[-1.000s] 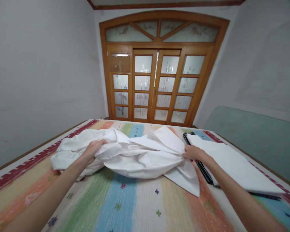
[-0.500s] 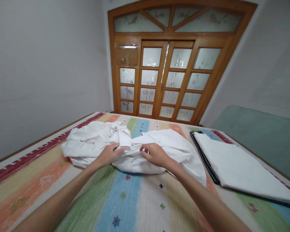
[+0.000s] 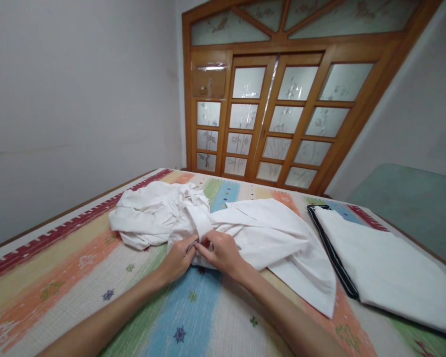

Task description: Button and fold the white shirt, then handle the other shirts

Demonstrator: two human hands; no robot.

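Observation:
A crumpled white shirt point(image 3: 267, 225) lies across the striped bedspread point(image 3: 238, 317), with a collar-like band near its middle. My left hand point(image 3: 180, 258) is closed, pinching the shirt's edge just below that band. Right beside it, my right hand point(image 3: 219, 252) pinches the same stretch of fabric between thumb and fingers. The fingertips of both hands nearly meet. What exactly lies between them, perhaps a button or the cloth edge, is too small to make out. One part of the shirt is bunched to the left, and a flatter part spreads to the right.
To the right lies a folded white cloth point(image 3: 390, 267) with a black edge point(image 3: 332, 253). A greenish-grey panel point(image 3: 412, 203) stands beyond the bed's right side. Wooden doors with glass panes point(image 3: 262, 124) are at the back, and a plain wall point(image 3: 78, 99) runs along the left.
My hands have come together at the shirt's collar-like band, the right moving left towards the other. The fabric there has been drawn nearer to me. The view has shifted slightly left.

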